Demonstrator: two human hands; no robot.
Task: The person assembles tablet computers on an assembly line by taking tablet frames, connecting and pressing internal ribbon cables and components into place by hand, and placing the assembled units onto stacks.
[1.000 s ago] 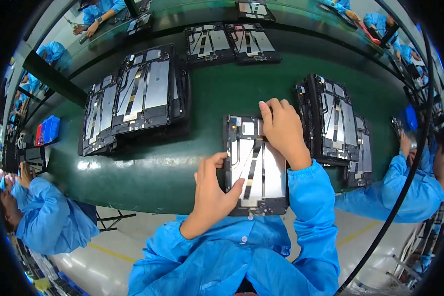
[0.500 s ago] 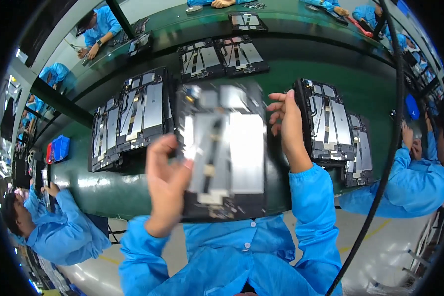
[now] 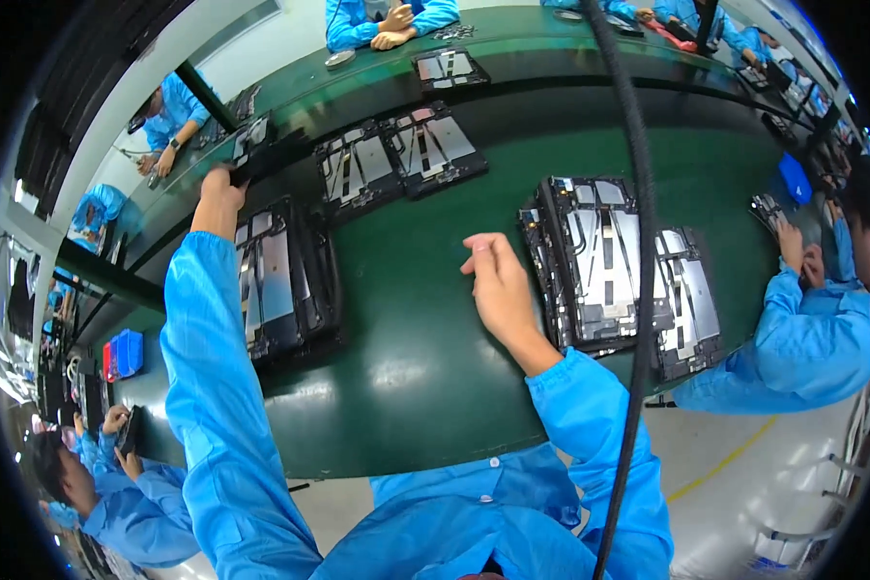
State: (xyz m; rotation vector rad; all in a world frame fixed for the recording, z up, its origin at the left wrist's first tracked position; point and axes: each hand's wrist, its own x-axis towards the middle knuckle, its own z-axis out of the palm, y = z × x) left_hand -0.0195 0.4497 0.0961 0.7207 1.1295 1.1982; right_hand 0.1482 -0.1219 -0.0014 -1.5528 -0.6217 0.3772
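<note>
Grip of left hand (image 3: 220,196) at near edge of dark slab (image 3: 280,158), beyond left tablet stack (image 3: 269,275); fingers partly hidden, whether closed is unclear. Right hand (image 3: 496,290) above green desk (image 3: 406,387), grip slack, fingers loosely bent, beside right tablet stack (image 3: 601,251). Two coverless tablets (image 3: 427,145) side by side, farther back

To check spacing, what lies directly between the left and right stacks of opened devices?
The head view shows the right hand over green tabletop.
</note>
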